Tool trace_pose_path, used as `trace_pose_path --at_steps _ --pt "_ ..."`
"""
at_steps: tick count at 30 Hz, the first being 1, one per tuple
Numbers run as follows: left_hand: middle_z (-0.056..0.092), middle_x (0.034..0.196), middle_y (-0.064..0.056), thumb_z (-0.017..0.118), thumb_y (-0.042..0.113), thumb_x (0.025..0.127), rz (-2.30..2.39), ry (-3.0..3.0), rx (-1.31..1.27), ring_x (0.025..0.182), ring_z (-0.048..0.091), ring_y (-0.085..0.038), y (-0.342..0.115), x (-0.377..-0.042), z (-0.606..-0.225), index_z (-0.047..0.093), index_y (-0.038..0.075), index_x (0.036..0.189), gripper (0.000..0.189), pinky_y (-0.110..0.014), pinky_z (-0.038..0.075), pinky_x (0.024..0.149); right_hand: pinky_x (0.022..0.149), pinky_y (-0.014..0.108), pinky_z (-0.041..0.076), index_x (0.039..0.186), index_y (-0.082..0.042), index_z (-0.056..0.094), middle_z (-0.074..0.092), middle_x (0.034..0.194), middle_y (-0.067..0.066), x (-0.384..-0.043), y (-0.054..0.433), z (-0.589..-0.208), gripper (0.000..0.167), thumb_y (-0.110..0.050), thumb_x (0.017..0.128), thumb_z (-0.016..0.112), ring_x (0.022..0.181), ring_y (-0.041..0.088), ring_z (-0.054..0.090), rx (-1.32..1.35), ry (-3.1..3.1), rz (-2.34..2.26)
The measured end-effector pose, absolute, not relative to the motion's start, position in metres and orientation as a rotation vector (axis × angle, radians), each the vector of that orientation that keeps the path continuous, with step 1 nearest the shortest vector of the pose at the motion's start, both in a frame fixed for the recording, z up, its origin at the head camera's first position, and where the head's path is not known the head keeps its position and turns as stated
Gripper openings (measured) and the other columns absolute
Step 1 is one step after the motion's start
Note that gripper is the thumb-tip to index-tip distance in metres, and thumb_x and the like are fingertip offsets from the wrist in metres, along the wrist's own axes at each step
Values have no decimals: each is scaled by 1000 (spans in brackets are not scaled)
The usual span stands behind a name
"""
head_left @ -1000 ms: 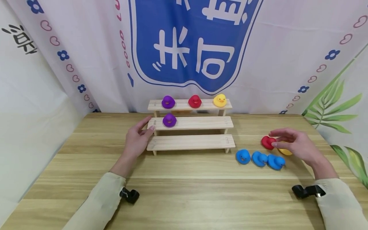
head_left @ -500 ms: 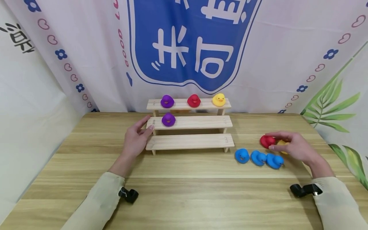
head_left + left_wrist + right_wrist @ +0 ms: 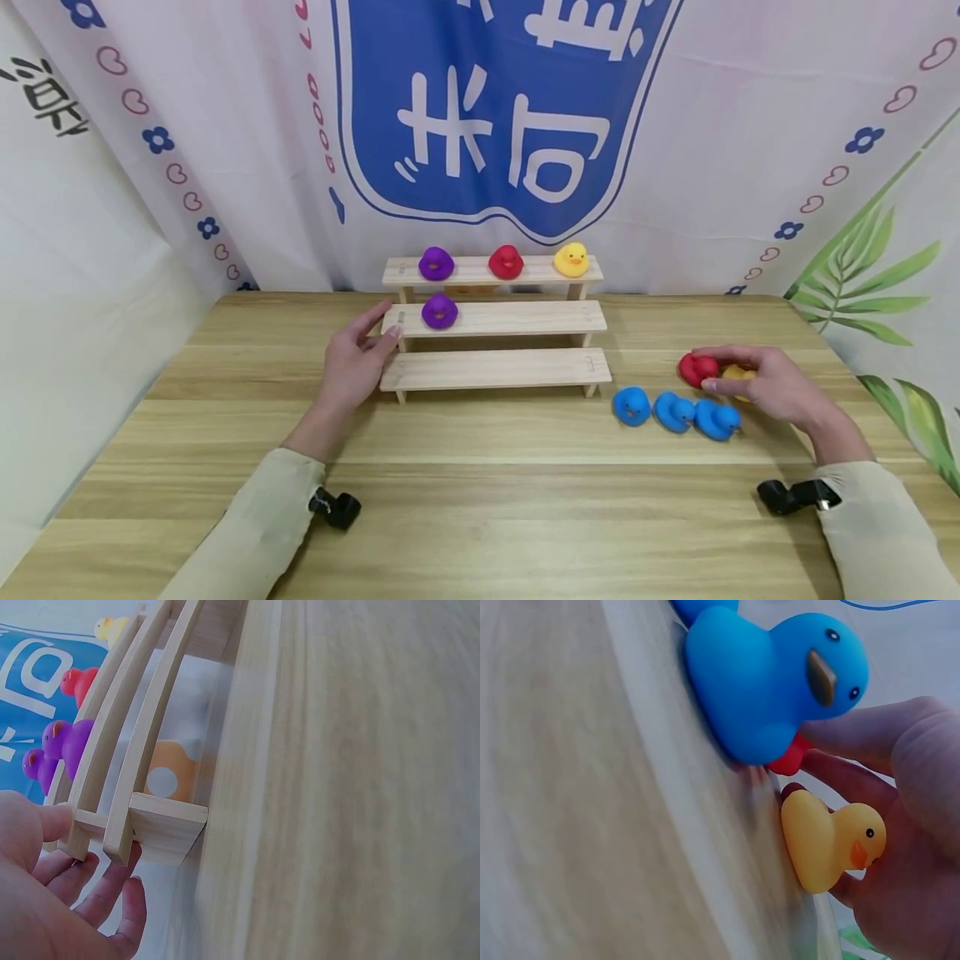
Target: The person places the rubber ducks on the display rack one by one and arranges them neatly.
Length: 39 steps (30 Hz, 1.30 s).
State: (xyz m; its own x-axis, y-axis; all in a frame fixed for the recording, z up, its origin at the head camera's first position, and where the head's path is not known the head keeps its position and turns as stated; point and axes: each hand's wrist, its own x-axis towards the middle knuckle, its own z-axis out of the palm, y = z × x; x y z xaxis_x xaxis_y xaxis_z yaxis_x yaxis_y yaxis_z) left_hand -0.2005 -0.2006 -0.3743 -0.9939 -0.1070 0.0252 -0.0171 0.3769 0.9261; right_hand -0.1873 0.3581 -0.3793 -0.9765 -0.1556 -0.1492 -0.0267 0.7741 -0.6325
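At the left end of a three-tier wooden shelf (image 3: 495, 369), my left hand (image 3: 354, 358) grips the middle tier. In the left wrist view its thumb lies on a plank of the shelf (image 3: 142, 750), with fingers curled below. My right hand (image 3: 776, 387) pinches a red rubber duck (image 3: 696, 369) on the table. A yellow duck (image 3: 739, 382) sits under that palm, partly covered in the head view; the right wrist view shows this yellow duck (image 3: 814, 840) whole. There, a blue duck (image 3: 757, 686) hides most of the red duck (image 3: 787, 757).
Three blue ducks (image 3: 675, 412) stand in a row in front of the right hand. The top tier bears a purple duck (image 3: 436, 264), a red duck (image 3: 506, 262) and a yellow duck (image 3: 572, 261). Another purple duck (image 3: 439, 312) is on the middle tier. A printed curtain (image 3: 720, 167) hangs behind.
The right hand has come down and closed its thumb and fingers on the red duck beside the yellow one. My left hand keeps its hold on the shelf.
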Motion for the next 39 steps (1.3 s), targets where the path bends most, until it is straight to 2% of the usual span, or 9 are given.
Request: trace_pose_path --at_steps 7,10,13,16,19,21,26,33,39 --pt "44 169 -3 62 27 109 -1700 -2519 86 132 66 -32 -199 -199 -374 48 22 161 54 -5 51 84 101 47 45 145 -8 62 61 146 25 -190 356 -379 55 -37 101 74 136 48 50 -141 2829 -1029" --pt "44 169 -2 61 26 109 -1697 -2513 75 132 66 -32 -199 -199 -374 48 20 161 54 -4 51 84 106 54 49 145 -7 61 59 149 26 -189 355 -377 57 -38 100 75 141 52 47 -116 2837 -1077" --pt "43 169 -2 61 25 109 -1701 -2516 72 132 66 -32 -199 -200 -374 47 20 161 54 -5 51 84 111 67 46 144 -6 59 56 151 27 -189 352 -374 59 -42 100 74 144 55 42 -79 2845 -1107" --pt "42 170 -3 61 25 109 -1708 -2516 69 133 65 -32 -199 -201 -373 46 20 162 55 -5 51 85 112 69 45 145 -6 58 55 150 27 -188 348 -371 63 -46 100 73 143 55 42 -54 2851 -1123" --pt "41 170 -6 60 24 109 -1712 -2515 67 133 65 -32 -200 -200 -373 45 19 162 55 -5 52 86 108 60 49 146 -7 57 56 149 25 -187 344 -368 66 -49 99 73 142 53 45 -40 2862 -1123" --pt "41 170 -7 60 25 110 -1712 -2517 64 134 65 -32 -200 -200 -373 45 19 162 55 -5 52 86 103 47 52 147 -8 57 58 148 24 -186 342 -366 66 -50 99 73 141 51 46 -35 2869 -1122" --pt "40 170 -7 60 25 110 -1710 -2525 64 134 65 -33 -200 -199 -374 45 19 162 55 -5 52 86 90 21 49 147 -9 57 60 146 23 -186 337 -365 65 -50 99 73 136 48 51 -27 2880 -1135" --pt "40 171 -6 61 28 109 -1727 -2527 77 136 63 -32 -200 -199 -373 45 21 162 55 -5 51 86 82 13 49 150 -10 56 60 144 22 -187 328 -363 65 -49 100 72 128 40 54 -32 2888 -1160" --pt "41 170 -5 61 28 109 -1720 -2531 81 134 64 -32 -201 -200 -374 46 21 162 55 -5 51 85 80 11 50 149 -9 56 61 142 23 -185 317 -360 63 -46 101 72 126 41 56 -77 2895 -1195"
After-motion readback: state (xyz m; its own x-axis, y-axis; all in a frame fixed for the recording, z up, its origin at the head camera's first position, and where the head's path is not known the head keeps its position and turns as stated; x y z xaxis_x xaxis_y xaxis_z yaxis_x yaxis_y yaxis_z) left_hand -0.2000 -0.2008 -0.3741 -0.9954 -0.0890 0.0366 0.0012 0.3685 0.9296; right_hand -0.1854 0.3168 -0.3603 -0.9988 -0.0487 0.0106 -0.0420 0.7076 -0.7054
